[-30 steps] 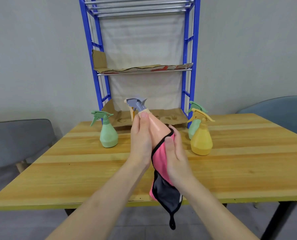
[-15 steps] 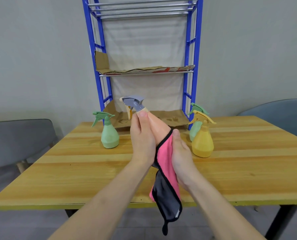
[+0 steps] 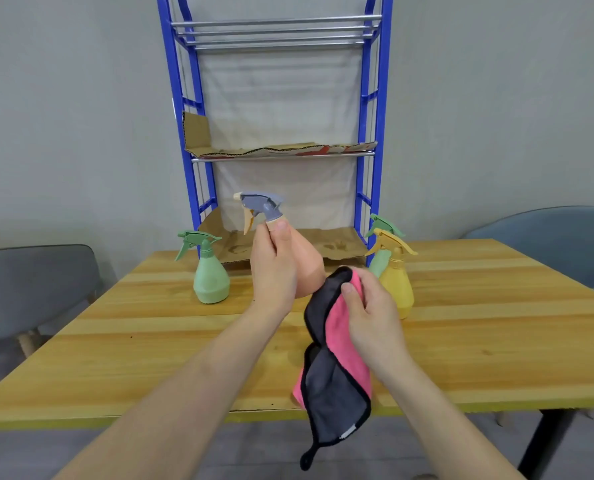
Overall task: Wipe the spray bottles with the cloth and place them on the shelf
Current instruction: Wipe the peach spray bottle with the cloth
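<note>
My left hand (image 3: 274, 268) grips a peach spray bottle (image 3: 307, 266) with a grey trigger head, held above the table and tilted left. My right hand (image 3: 370, 308) holds a pink and grey cloth (image 3: 337, 362) against the bottle's lower right side; the cloth hangs down past the table's front edge. A green spray bottle (image 3: 209, 275) stands on the table to the left. A yellow spray bottle (image 3: 397, 285) stands to the right, with another green spray bottle (image 3: 380, 247) partly hidden behind it. The blue shelf (image 3: 375, 133) rises at the back.
The wooden table (image 3: 150, 341) spans the view. Cardboard sheets (image 3: 281, 148) line the shelf's middle and bottom levels. A grey chair (image 3: 29, 292) sits at the left and a blue-grey chair (image 3: 548, 240) at the right.
The cloth and my right hand have slid down the peach bottle from its neck to its base. The bottle has been lifted a little higher and turned.
</note>
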`<state>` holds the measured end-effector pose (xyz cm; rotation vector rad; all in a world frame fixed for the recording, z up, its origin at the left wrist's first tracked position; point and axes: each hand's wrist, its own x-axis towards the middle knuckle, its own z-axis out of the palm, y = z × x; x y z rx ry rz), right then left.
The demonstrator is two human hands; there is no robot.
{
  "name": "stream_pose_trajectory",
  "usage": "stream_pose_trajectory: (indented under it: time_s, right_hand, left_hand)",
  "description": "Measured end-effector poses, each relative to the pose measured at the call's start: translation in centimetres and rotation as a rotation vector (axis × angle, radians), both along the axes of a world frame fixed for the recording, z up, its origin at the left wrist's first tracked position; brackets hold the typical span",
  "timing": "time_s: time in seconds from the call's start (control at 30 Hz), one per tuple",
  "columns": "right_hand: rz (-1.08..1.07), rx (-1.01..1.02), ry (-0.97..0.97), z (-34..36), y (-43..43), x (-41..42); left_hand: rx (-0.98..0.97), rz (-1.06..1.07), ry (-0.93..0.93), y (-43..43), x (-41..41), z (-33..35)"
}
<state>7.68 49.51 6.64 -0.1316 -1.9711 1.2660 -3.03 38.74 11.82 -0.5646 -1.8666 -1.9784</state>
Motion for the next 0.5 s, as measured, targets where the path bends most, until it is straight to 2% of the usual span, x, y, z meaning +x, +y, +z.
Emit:
stream_pose_trajectory:
  time_s: [0.13, 0.27, 0.5]
  right_hand:
    - [-0.105, -0.005, 0.064, 1.7, 2.4, 0.7]
    - [-0.146, 0.072, 0.089, 2.8, 4.7, 0.6]
    - [-0.137, 0.011, 0.116, 1.7, 8.1, 0.4]
  left_hand:
    - [-0.148, 0.005, -0.011, 1.0, -0.8, -1.4]
    - [-0.312, -0.048, -0.041, 3.0, -2.0, -4.6]
    - [-0.386, -0.089, -0.028, 6.4, -3.9, -8.9]
